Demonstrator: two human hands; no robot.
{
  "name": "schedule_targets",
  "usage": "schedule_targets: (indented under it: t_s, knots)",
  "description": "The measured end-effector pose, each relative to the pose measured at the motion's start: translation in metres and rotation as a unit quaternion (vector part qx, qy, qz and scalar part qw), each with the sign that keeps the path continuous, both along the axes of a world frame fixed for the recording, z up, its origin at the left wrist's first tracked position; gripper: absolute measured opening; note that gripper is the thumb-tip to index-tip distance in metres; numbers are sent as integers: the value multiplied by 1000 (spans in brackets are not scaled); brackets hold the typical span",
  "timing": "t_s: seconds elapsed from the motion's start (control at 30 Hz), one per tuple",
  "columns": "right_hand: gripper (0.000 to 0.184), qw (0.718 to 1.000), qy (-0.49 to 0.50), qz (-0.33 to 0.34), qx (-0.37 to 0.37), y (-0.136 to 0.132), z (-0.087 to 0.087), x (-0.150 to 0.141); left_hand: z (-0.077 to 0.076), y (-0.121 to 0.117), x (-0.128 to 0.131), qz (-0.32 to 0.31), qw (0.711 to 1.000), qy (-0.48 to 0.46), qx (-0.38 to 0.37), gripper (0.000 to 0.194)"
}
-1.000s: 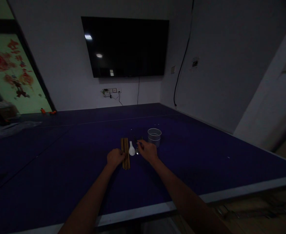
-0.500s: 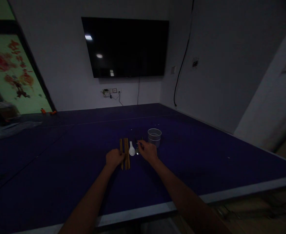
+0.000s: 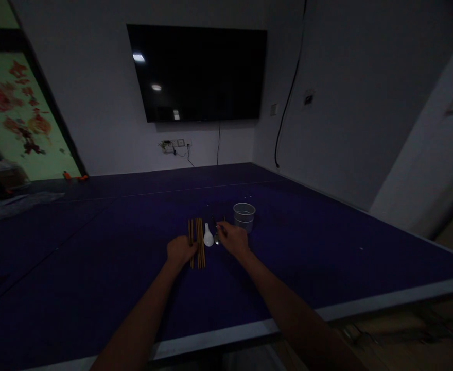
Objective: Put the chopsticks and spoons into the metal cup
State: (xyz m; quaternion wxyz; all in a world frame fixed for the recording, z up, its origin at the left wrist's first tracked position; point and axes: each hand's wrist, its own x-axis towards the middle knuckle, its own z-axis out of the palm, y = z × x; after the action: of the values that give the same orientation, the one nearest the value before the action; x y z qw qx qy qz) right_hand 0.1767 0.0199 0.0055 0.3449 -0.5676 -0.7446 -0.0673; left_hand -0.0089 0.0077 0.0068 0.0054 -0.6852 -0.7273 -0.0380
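Several wooden chopsticks (image 3: 201,250) lie side by side on the dark blue tabletop, with a narrow gap between two at the left and the rest. My left hand (image 3: 180,250) is closed at that left pair, its fingertips on the chopsticks. Just right of them rests a white soup spoon (image 3: 208,238), bowl toward me. Beside it is a small shiny metal spoon (image 3: 216,241), partly covered by my right hand (image 3: 233,239), whose fingers pinch its handle. A round metal cup (image 3: 244,216) stands upright behind my right hand. Another thin stick tip shows behind the right fingers.
The blue table (image 3: 288,268) has a pale front edge and reaches the back wall. Clear plastic sheeting (image 3: 14,206) and an orange object (image 3: 74,177) lie at the far left. A large television (image 3: 199,74) hangs above sockets and cables.
My left hand has shifted slightly left, and the left chopsticks have parted from the rest, opening a gap. My right hand, both spoons and the cup stay in place.
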Motion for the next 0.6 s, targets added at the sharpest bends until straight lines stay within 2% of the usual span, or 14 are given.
schedule_targets:
  t_s: [0.2,0.6]
  knots:
    - [30,1000,-4,3,-9,-1,2,0,1,1,0,2,1000,12,-2,47]
    - [31,1000,-18,-13,-20,0,2,-1,7,6,-3,-33,999,18,-35,41]
